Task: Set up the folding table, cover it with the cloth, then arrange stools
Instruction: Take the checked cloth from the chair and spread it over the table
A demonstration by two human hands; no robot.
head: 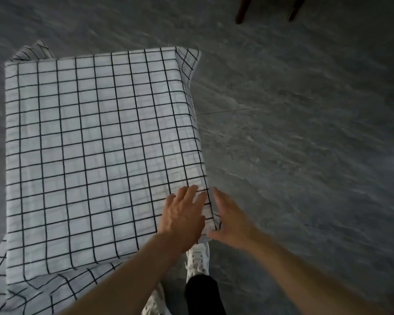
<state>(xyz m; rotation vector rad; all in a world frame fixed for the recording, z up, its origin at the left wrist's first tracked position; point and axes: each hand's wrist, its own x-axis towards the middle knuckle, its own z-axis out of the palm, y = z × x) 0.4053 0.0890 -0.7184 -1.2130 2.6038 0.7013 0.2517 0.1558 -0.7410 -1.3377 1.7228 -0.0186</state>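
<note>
left hand (pixel 182 220) flat on cloth (pixel 96 144) | right hand (pixel 231 220) at corner

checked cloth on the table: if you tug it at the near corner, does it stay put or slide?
Probably slides: the cloth lies loose on the table with nothing on top weighing it down. It looks thin and floppy, since it drapes and folds at the corners. The left hand flat on it would likely drag it along.
</note>
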